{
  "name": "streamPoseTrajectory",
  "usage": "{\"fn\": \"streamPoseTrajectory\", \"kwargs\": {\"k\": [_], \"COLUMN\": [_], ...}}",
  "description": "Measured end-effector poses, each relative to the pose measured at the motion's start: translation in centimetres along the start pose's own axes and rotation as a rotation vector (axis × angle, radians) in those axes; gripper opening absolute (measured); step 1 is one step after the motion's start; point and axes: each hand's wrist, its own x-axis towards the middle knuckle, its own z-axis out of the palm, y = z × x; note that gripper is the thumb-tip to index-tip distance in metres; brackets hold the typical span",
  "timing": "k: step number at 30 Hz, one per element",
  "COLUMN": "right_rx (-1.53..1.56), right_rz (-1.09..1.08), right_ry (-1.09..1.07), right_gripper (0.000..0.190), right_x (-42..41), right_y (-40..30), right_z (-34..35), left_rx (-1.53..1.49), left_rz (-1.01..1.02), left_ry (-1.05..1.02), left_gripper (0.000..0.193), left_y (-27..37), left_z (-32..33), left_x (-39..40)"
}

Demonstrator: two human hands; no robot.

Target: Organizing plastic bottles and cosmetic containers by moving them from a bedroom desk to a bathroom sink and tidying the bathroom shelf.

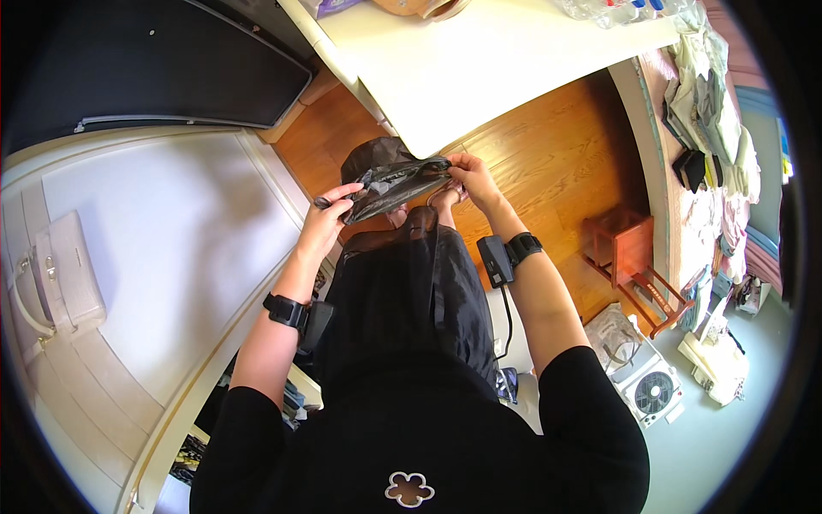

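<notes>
A thin black plastic bag [398, 189] hangs between my two hands, its mouth stretched out sideways in front of my legs. At its left end my left hand [324, 218] pinches the rim between thumb and fingers. My right hand [474, 177] grips the opposite end of the rim, close to the corner of the white table [462, 83]. Something pale shows inside the mouth, too unclear to name. Below the bag are my feet, partly hidden by it and by my black skirt.
Plastic bottles [610, 9] stand on the table's far side. A red-brown wooden stool [632, 250] is on the wooden floor [514, 141] to the right, near a box fan [654, 390]. Clothes [713, 115] hang at the right. A cream handbag [70, 273] is at the left.
</notes>
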Motion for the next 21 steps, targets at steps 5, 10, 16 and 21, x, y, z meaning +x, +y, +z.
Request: {"fn": "streamPoseTrajectory", "kwargs": {"k": [5, 10, 16, 21], "right_rx": [-0.099, -0.188, -0.335, -0.434], "right_rz": [-0.011, -0.035, -0.087, -0.193], "right_ry": [0.023, 0.080, 0.070, 0.162], "right_gripper": [0.025, 0.027, 0.027, 0.018], "right_x": [0.6, 1.6, 2.0, 2.2], "right_y": [0.3, 1.0, 1.5, 3.3], "right_z": [0.6, 0.3, -0.7, -0.7], "left_rx": [-0.042, -0.050, -0.034, -0.019], "left_rz": [0.037, 0.043, 0.013, -0.001], "left_ry": [0.032, 0.029, 0.028, 0.029], "left_gripper": [0.030, 0.031, 0.032, 0.031], "left_y": [0.4, 0.4, 0.2, 0.1], "left_z": [-0.2, -0.2, 0.5, 0.5], "left_x": [0.8, 2.0, 2.4, 3.0]}}
